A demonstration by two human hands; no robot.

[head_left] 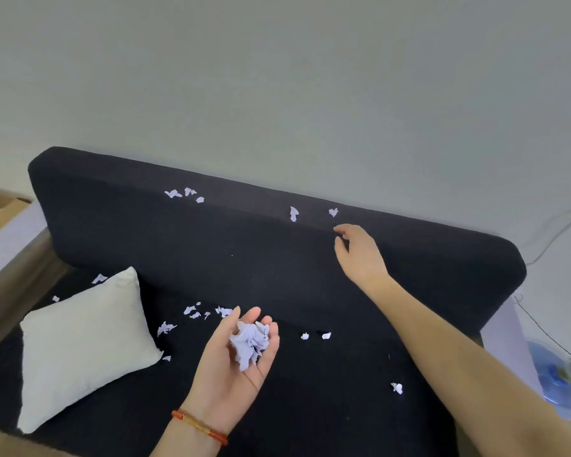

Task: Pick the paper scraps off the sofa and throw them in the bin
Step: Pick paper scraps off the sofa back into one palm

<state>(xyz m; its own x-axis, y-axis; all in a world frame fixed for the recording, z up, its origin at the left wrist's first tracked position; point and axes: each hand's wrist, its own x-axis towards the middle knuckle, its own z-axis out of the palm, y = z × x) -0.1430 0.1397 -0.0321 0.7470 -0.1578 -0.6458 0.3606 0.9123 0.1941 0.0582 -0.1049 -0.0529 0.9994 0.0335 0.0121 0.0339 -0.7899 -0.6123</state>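
Palm-up over the dark sofa [277, 265] seat, at about 6 o'clock: left hand [236, 367], fingers loosely cupped round a wad of gathered scraps [251, 341], red-and-gold bracelet [200, 427] on the wrist. Up at 1 o'clock, against the top edge of the backrest: right hand [358, 250], fingers curled, thumb and forefinger close together; cannot tell whether anything pinched between them. Just above it on the backrest top, two loose scraps [294, 214], three more toward 11 o'clock. Further bits scattered over the seat near the left fingertips and beside the white cushion [83, 344] at 8 o'clock. One lone scrap [397, 388] at 4 o'clock. Bin not identifiable.
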